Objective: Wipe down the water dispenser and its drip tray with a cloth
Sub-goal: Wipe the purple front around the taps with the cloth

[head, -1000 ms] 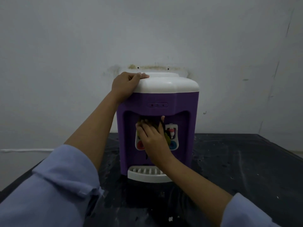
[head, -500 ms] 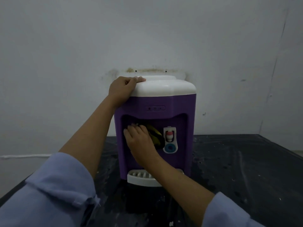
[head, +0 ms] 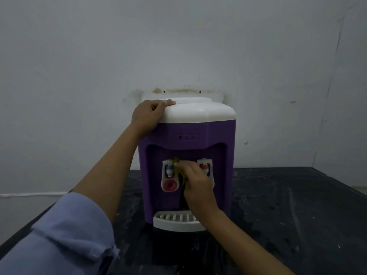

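A purple water dispenser [head: 218,147] with a white top stands on a dark table against the wall. My left hand [head: 148,115] grips the top's left front corner, fingers curled over the edge. Inside the front recess, my right hand [head: 195,180] holds a yellow-green cloth [head: 176,161] against the panel between the left tap [head: 169,171] and the right tap [head: 204,167]. Most of the cloth is hidden under that hand. The white slotted drip tray [head: 174,222] juts out at the base, below my right wrist.
The black table [head: 288,211] is scuffed and speckled, and stretches to the right and toward me. A pale wall [head: 178,46] rises right behind the dispenser, with a stained strip just above the top. My blue sleeves fill the lower left corner.
My right hand with the cloth has slid from the recess's left side to the middle, uncovering the left tap. My left hand has stayed on the top corner.
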